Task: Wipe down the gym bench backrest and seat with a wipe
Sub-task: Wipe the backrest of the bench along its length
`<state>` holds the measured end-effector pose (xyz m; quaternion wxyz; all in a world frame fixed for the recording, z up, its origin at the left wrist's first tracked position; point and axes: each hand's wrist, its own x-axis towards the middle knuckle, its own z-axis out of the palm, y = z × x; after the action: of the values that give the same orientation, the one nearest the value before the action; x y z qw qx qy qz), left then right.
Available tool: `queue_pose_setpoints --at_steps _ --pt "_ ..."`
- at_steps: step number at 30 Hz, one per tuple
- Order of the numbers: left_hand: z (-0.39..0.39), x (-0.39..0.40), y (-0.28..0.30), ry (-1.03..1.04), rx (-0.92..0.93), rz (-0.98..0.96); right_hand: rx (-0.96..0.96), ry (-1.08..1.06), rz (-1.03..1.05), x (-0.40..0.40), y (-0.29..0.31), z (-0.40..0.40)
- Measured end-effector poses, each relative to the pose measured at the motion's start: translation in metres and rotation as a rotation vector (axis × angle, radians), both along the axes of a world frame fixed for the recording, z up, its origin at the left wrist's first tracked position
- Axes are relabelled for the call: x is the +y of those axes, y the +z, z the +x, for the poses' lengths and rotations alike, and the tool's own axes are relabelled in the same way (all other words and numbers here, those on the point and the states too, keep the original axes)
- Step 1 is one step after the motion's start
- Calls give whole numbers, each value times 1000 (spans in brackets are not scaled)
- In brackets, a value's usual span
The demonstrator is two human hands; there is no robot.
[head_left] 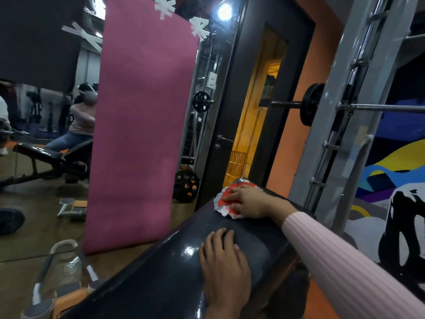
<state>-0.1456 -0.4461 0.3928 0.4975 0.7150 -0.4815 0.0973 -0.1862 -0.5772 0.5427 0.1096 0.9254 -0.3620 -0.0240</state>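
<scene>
The black padded gym bench backrest (165, 268) slopes from the lower left up to the right of centre. Near its top end lies a crumpled red and white wipe (224, 199). My right hand (247, 201), in a pink ribbed sleeve, presses flat on the wipe with fingers spread. My left hand (224, 265) rests palm down on the pad lower down, fingers relaxed, holding nothing. The pad shines wet beside my left hand.
A pink mat (138, 125) is taped over the wall mirror at left. A grey rack upright (358, 111) with a loaded barbell (311, 104) stands close on the right. A dark door (241, 107) is behind the bench. Weight plates (185, 185) and a dumbbell (70, 209) lie on the floor.
</scene>
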Motion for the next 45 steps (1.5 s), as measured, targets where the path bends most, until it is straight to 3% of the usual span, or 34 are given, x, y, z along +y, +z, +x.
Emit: queue_pose_setpoints --at_steps 3,8,14,18,22,27,29,35,38,41,45 --pt "0 0 0 0 1 -12 -73 -61 30 -6 16 -13" --pt "0 1 1 -5 -12 -8 12 -66 -57 -13 7 12" --pt "1 2 0 -12 -5 -23 -13 -39 82 -1 23 -15" --pt "0 4 0 -16 -7 -13 6 -139 20 -15 23 -3" --pt "-1 4 1 -8 -2 -21 53 -75 -21 -18 3 18" --pt "0 5 1 -22 -4 -19 -103 -97 188 -2 20 -14" --pt "0 7 1 -24 -8 -4 -132 -143 141 -7 24 -16" --pt "-1 10 2 -34 -1 10 188 -48 -68 -12 -6 20" --pt "2 10 3 -70 64 -43 68 2 10 5 0 8" --pt "3 12 4 -95 94 -77 21 -82 50 -4 16 -5" --pt "2 11 3 -73 30 -87 87 -161 -37 -19 9 11"
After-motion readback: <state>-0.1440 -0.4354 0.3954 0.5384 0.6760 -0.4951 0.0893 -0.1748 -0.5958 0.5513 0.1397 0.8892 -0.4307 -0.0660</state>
